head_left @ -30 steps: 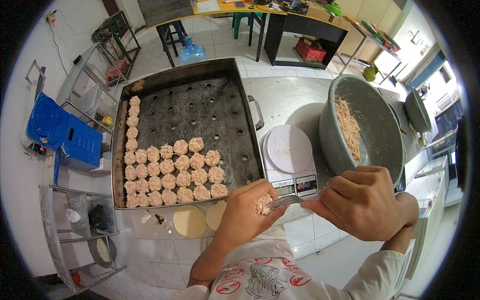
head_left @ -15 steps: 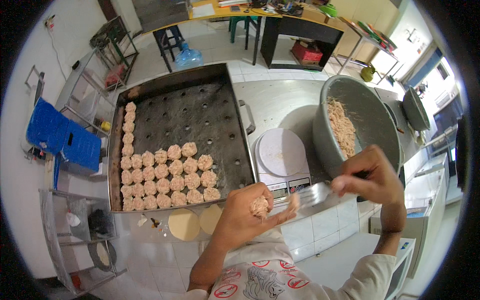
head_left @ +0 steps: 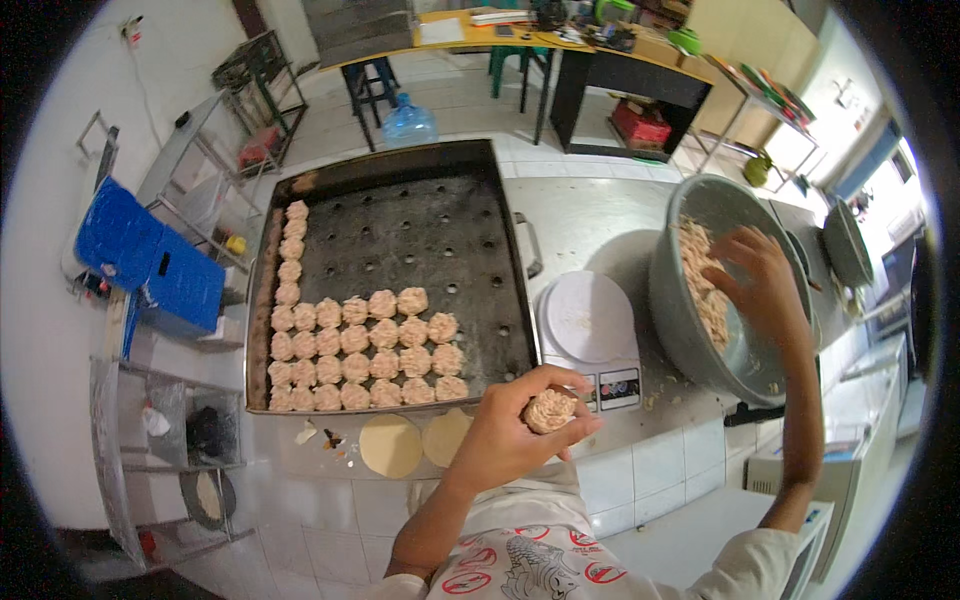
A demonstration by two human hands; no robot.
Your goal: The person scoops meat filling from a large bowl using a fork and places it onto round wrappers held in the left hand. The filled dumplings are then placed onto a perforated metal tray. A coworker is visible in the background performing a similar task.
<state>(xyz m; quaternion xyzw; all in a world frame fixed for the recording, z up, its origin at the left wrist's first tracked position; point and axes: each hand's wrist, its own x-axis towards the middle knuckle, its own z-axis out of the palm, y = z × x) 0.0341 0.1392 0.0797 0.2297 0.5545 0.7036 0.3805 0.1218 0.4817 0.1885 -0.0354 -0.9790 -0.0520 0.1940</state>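
Note:
My left hand [head_left: 505,432] is wrapped round a pinkish dumpling [head_left: 550,410] with a lumpy top, held up near the counter's front edge. To the right, my right hand [head_left: 762,280] reaches over a large grey basin [head_left: 660,320], its fingers apart and bent, with no tool visible in it. Pinkish minced filling [head_left: 700,300] lies against the basin's left side, just beside those fingers. On the left, a big dark metal tray [head_left: 400,260] with holes in its bottom holds rows of similar dumplings [head_left: 355,340], along its left side and front.
A white kitchen scale [head_left: 590,315] stands between tray and basin. Two pale round wrappers, one the left wrapper [head_left: 391,446], lie before the tray, next to small scraps [head_left: 330,438]. A blue bin [head_left: 170,270] is at left. Across the room stands a yellow-topped table [head_left: 450,38].
My right hand has moved from beside my left hand to over the basin; the blurred shiny tool in it no longer shows there. My left hand keeps hold of the dumpling.

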